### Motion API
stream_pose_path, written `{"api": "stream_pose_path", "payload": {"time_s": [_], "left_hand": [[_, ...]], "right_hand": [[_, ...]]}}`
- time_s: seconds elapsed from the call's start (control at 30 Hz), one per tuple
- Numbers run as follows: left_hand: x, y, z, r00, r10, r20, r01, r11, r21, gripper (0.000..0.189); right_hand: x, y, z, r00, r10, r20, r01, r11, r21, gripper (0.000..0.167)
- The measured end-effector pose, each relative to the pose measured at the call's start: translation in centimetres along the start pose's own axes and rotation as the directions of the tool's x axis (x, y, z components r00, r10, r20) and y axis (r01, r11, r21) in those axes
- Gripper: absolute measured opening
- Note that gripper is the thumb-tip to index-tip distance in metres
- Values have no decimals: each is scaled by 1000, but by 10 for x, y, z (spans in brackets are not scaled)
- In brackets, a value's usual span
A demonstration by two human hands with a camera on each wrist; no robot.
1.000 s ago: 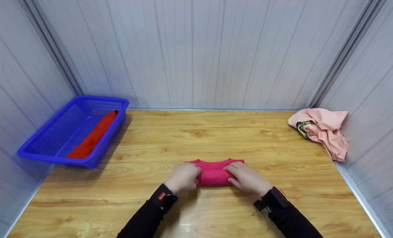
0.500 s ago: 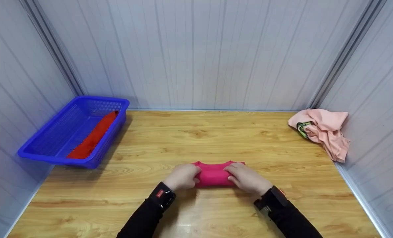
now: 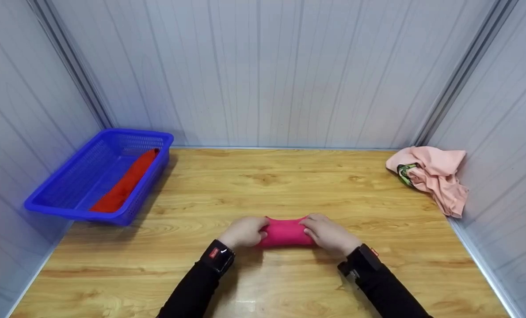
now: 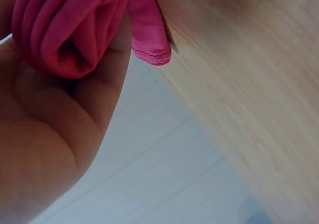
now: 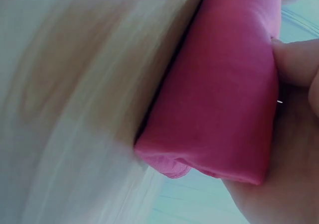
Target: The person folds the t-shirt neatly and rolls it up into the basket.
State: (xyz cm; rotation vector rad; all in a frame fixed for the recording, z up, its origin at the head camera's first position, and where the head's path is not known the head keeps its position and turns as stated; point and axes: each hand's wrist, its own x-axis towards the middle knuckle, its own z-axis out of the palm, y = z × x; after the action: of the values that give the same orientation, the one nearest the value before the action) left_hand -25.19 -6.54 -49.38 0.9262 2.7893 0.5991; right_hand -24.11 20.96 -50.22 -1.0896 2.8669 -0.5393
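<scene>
A bright pink shirt [image 3: 285, 232], rolled into a short thick bundle, lies crosswise on the table near the front. My left hand [image 3: 246, 231] grips the roll's left end, and the layered spiral of cloth [image 4: 75, 30] shows in the left wrist view. A hemmed flap [image 4: 151, 45] hangs beside that spiral. At the other end, my right hand [image 3: 331, 234] holds the roll between thumb and fingers. The right wrist view shows the thumb [image 5: 299, 62] against the smooth pink cloth [image 5: 219, 99]. Parts of both hands' fingers are hidden behind the roll.
A blue plastic basket [image 3: 165, 137] stands at the back left, with a folded red cloth [image 3: 128, 183] along its right side. A crumpled light pink garment [image 3: 437, 165] with a dark green print lies by the right wall. White panels surround the wooden table [image 3: 263, 181].
The shirt's outspread neck edge and corners have been rolled in, so the bundle is more compact. Both hands have kept hold and shifted only slightly.
</scene>
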Motion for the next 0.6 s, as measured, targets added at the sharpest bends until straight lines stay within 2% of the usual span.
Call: {"api": "stream_pose_path", "payload": {"time_s": [0.27,0.43,0.5,0.6], "left_hand": [[6,0,-5,997,-56,49,58,997,-43,14],[7,2,-7,996,-64,59,67,997,-46,8],[7,2,-7,996,-61,58,64,997,-47,6],[8,1,-6,997,-60,53,63,997,-47,6]], "right_hand": [[3,3,6,996,-33,-80,30,999,-38,28],[1,-1,9,987,-45,-156,35,997,-70,27],[-1,-4,10,984,-45,-171,30,996,-88,31],[-4,-7,11,986,-45,-163,24,991,-128,45]]}}
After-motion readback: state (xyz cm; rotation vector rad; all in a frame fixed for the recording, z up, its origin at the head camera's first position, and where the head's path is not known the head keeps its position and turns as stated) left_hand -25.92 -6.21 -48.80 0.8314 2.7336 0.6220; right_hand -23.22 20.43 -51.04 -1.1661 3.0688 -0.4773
